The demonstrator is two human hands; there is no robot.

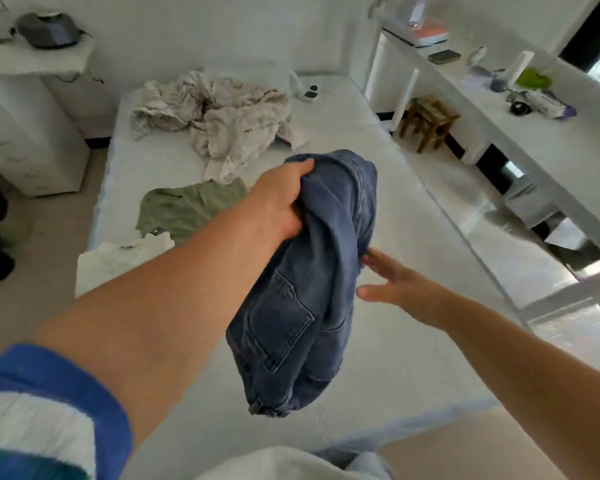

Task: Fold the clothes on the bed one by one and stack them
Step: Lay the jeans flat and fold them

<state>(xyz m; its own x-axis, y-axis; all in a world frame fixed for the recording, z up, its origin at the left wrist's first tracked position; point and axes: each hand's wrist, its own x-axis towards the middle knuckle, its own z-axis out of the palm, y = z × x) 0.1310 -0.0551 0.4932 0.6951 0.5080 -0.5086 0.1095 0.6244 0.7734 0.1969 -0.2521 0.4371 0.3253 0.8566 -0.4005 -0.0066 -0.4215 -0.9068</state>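
Left arm stretched forward over the bed (pixel 388 188), forearm bare, blue-and-white sleeve pushed up near the elbow. Left hand (pixel 279 199) grasps the jeans (pixel 312 282) by a bunched upper part, fingers curled over the cloth, thumb side under it. Jeans hang in the air above the mattress, folded into a loose bundle, one back pocket facing the camera, lower end drooping toward the near edge of the bed.

Right arm reaches in from the lower right. Right hand (pixel 392 284) released, fingers straight and spread, fingertips touching the right side of the jeans, gripping nothing.

Count on the bed: one pair of jeans (held), one green shirt (pixel 187 209) lying rumpled at left, one white garment (pixel 118 261) at the near left edge, just beside the shirt, one crumpled pale sheet (pixel 219 116) near the head end. Two hands in view
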